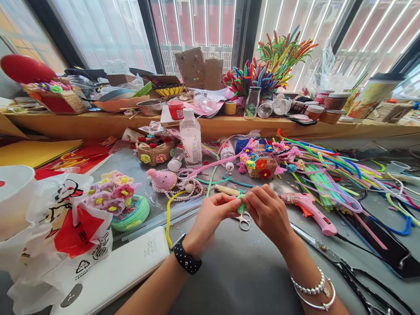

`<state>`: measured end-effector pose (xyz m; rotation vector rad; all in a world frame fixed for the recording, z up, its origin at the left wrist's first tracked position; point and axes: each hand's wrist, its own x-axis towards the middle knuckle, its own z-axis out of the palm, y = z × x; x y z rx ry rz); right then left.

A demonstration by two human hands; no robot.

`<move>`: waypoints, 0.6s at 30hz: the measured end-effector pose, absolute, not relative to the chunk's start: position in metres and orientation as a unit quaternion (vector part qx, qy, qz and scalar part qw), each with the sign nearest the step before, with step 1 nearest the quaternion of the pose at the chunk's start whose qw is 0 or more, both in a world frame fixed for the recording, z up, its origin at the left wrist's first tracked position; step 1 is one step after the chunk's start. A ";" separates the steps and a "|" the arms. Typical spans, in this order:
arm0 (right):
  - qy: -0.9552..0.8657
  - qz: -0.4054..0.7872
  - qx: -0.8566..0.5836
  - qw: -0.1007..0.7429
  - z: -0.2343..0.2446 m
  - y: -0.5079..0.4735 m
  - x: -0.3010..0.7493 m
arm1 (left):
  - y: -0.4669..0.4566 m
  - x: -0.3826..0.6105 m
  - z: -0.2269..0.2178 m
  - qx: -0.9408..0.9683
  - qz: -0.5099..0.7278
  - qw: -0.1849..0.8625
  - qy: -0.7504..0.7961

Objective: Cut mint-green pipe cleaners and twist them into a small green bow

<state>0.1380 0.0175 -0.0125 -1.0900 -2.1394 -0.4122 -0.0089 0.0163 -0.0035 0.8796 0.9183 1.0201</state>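
Observation:
Between my two hands is a small green piece of bent pipe cleaner (242,204), held above the grey table. My left hand (220,212) pinches it from the left with thumb and forefinger. From the right, the curled fingers of my right hand (267,210) close on the same piece and cover part of it. Small scissors (244,222) lie just below the fingertips, their blades hidden by the hands. A cream-coloured stick-like handle (227,190) lies behind the left fingers. To the right of my right hand rests a pink glue gun (311,210).
Large black-handled scissors (341,262) lie at the right, near a dark phone-like slab (382,245) and many loose pipe cleaners (328,183). A white power bank (121,271), a plastic bag (78,218) and a flower ornament (131,212) occupy the left. A bottle (190,140) stands behind.

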 end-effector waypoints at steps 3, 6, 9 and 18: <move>-0.811 -0.073 -0.440 0.379 -0.013 0.018 0.139 | 0.016 -0.009 -0.002 0.398 0.459 0.683 0.406; -0.778 0.046 -0.458 0.428 -0.012 0.019 0.141 | 0.016 -0.010 0.001 0.388 0.478 0.681 0.395; -0.781 0.108 -0.457 0.412 -0.012 0.020 0.142 | 0.017 -0.010 0.002 0.360 0.502 0.686 0.385; -0.777 0.169 -0.441 0.416 -0.014 0.017 0.135 | 0.017 -0.008 0.001 0.347 0.517 0.684 0.379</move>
